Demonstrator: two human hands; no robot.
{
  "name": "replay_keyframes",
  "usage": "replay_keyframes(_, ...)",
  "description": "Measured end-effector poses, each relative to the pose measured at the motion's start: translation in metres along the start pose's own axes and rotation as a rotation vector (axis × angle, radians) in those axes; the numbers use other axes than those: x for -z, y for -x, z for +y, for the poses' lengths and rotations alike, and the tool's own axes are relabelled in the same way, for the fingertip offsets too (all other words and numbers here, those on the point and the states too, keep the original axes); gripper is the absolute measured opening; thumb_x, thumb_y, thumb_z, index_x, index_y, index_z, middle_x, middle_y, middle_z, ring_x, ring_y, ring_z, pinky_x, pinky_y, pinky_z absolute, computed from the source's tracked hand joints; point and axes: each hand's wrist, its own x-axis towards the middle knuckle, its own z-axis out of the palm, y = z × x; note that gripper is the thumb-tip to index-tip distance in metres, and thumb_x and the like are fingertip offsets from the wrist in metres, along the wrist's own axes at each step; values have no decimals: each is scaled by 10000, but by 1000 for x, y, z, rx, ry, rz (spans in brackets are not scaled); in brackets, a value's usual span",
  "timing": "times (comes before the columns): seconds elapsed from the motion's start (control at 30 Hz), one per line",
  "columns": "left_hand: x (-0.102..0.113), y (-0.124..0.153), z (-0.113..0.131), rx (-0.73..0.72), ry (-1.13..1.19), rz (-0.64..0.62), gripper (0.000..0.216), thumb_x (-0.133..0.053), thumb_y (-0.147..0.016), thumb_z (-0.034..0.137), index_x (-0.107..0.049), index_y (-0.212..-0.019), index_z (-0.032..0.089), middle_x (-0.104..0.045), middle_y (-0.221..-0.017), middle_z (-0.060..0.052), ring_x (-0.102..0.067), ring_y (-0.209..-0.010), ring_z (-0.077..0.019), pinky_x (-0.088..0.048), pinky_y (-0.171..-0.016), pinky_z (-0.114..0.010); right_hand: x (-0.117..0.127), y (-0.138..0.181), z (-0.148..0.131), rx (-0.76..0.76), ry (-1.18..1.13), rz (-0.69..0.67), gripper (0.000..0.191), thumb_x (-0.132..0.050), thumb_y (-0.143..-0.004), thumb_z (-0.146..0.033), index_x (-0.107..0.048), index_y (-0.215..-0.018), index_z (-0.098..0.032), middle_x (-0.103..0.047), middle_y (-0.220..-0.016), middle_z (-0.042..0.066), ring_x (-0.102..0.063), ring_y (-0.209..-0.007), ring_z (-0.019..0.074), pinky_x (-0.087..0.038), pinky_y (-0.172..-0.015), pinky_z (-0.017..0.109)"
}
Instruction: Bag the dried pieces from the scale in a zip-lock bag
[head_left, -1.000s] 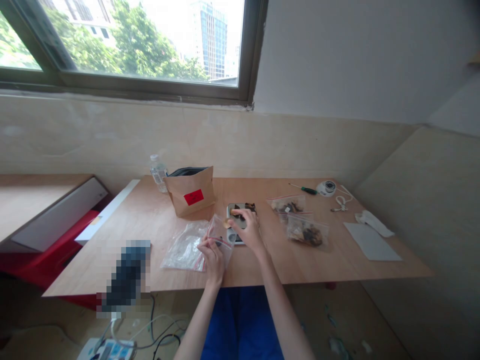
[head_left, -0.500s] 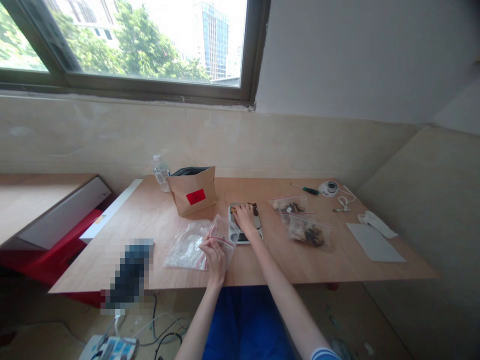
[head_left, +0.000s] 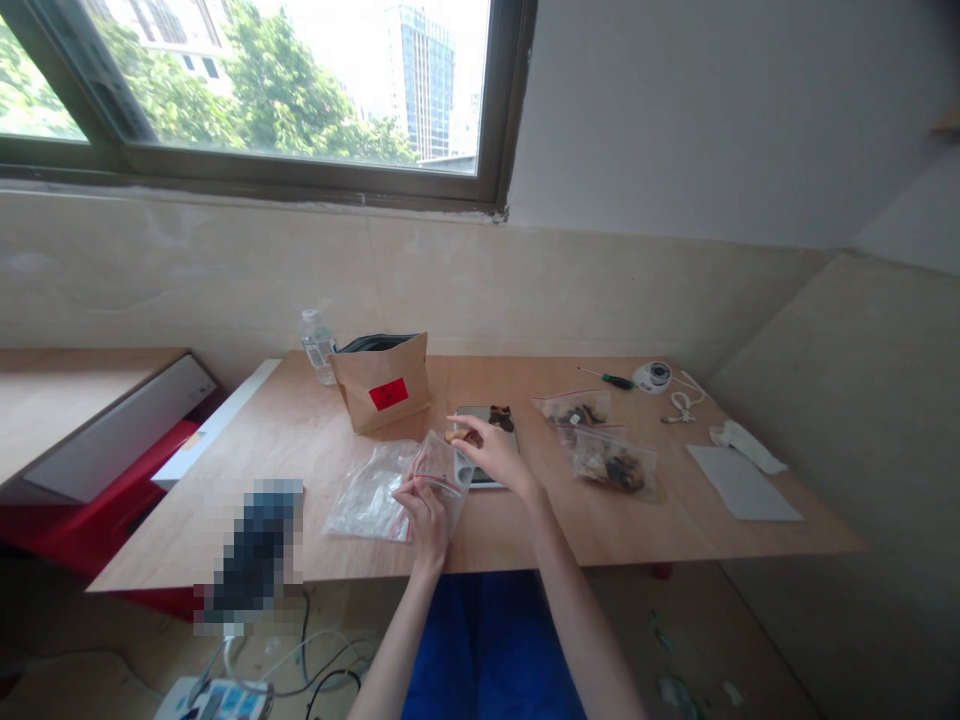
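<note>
The right hand (head_left: pixel 491 452) pinches a small brown piece (head_left: pixel 454 435) just above the open little bag (head_left: pixel 441 468). The left hand (head_left: pixel 424 508) grips the bag's rim near the bench's (head_left: pixel 525 530) front edge. Bare bench lies right of both arms.

Along the table's (head_left: pixel 675 520) far edge: water bottle (head_left: pixel 318 346), brown paper bag (head_left: pixel 382 383) with red label, two filled bags (head_left: pixel 600 440), screwdriver (head_left: pixel 609 379), tape roll (head_left: pixel 652 376), paper sheet (head_left: pixel 744 484).
</note>
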Motion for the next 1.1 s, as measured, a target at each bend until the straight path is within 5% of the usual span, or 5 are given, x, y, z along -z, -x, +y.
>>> replay_keyframes(0.13,0,0,-2,4,23,4,233,-338,-905,422,-352,-887,190,-529,-1136,-177,-486,-1159,-261,-388,-929,-481,-10,3,-12,-42,-34,-64,436,-583,-793,-158,-538,-1223,-214,-650,-850,4,-585,-697,107,-462,-700,227)
replay_keyframes(0.3,0,0,2,-4,68,-13,245,-323,-912,433,-348,-911,190,-532,-1140,-182,-509,-1133,-253,-390,-926,-491,-16,4,-5,-36,10,-119,286,-580,-813,-220,-617,-1095,-188,-645,-786,9,-588,-692,128,-464,-684,242)
replay_keyframes(0.5,1,-1,5,5,31,19,316,-323,-886,503,-357,-868,189,-537,-1029,-158,-500,-1115,-275,-381,-921,-517,-1,-3,46,-59,421,319,254,-519,-838,-226,-621,-1060,-158,-577,-1047,115,-504,-1030,236,-394,-926,383)
replay_keyframes(0.67,2,-1,7,9,28,18,347,-319,-879,525,-361,-866,182,-529,-1051,-181,-499,-1115,-290,-372,-922,-528,0,0,96,-171,596,382,353,-586,-789,-273,-582,-1123,-160,-523,-1112,149,-479,-1053,288,-403,-895,438)
replay_keyframes(1.1,2,0,10,-27,68,-17,279,-304,-909,457,-339,-910,180,-514,-1130,-201,-502,-1134,-277,-381,-932,-543,8,12,103,-93,351,351,243,-508,-816,-162,-644,-1015,-195,-583,-978,87,-569,-953,220,-444,-856,364)
